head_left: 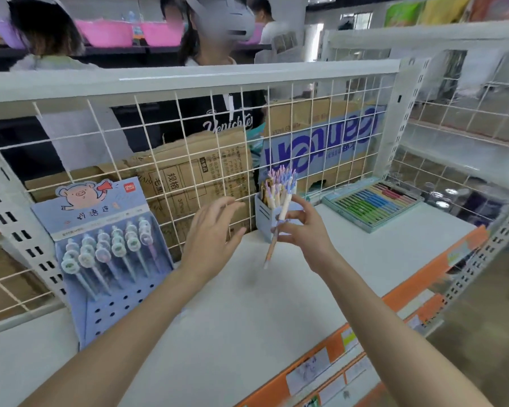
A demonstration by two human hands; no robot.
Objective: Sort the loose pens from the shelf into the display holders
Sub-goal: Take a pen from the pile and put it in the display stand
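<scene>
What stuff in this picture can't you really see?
Head view only:
- Lower ends of the pens in the blue cup holder: hidden by its wall.
- Pen in the right hand: motion blur smears its tip, and fingers cover its middle.
- Price labels on the orange shelf edge: too blurred to read.
- Faces behind the wire grid: blurred.

White wire-grid back panel [206, 133] stands beyond the hands, cardboard boxes [188, 168] behind it. Pink basins [106, 32] line a dark shelf above. Perforated upright [406, 113] stands right of them.
</scene>
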